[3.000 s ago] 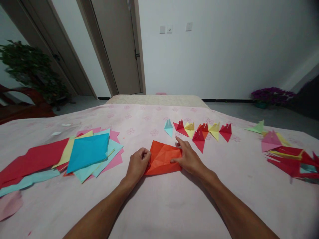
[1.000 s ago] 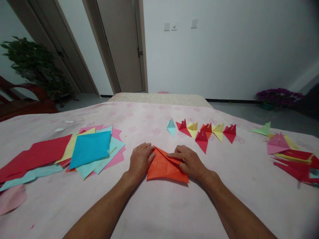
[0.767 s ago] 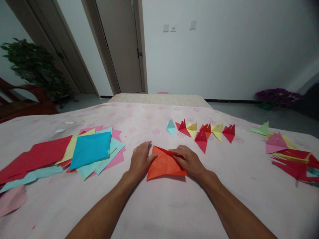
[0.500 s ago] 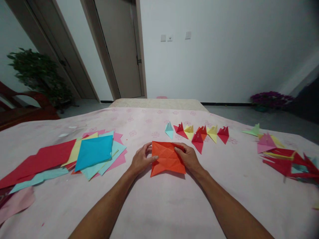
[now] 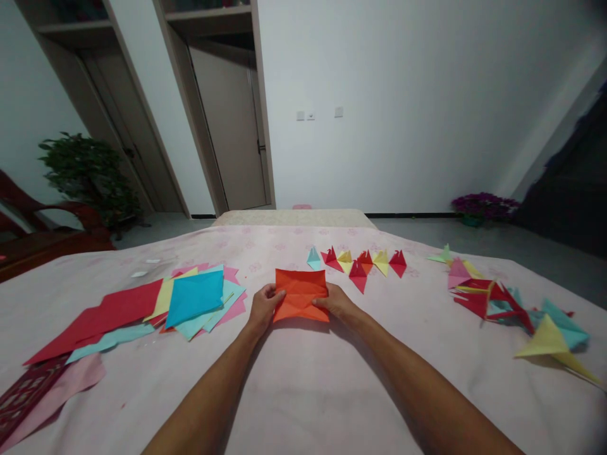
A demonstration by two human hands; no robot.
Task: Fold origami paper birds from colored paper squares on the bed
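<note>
Between my hands is a creased orange sheet of origami paper [image 5: 300, 297], raised a little off the cloth and slightly bowed. My left hand [image 5: 263, 308] pinches its left edge, thumb on the near face and fingers behind. At the right edge my right hand [image 5: 337, 302] grips it the same way, its fingers mostly hidden behind the sheet. Just beyond stand several small folded paper cranes, among them a red crane [image 5: 358, 275], a light blue crane [image 5: 313, 258] and a yellow crane [image 5: 380, 261].
A pink flowered tablecloth [image 5: 303, 385] covers the table. Left lie stacked coloured sheets, with a blue sheet [image 5: 196, 296] on top and red paper [image 5: 128, 306] beside it. A heap of folded pieces, including a yellow one [image 5: 545, 341], spreads at right. A wooden chair [image 5: 61, 218] stands far left.
The view has tilted up and shifted right. The orange sheet now looks flatter and more evenly spread, and my right hand has slid from its upper corner down to its right edge.
</note>
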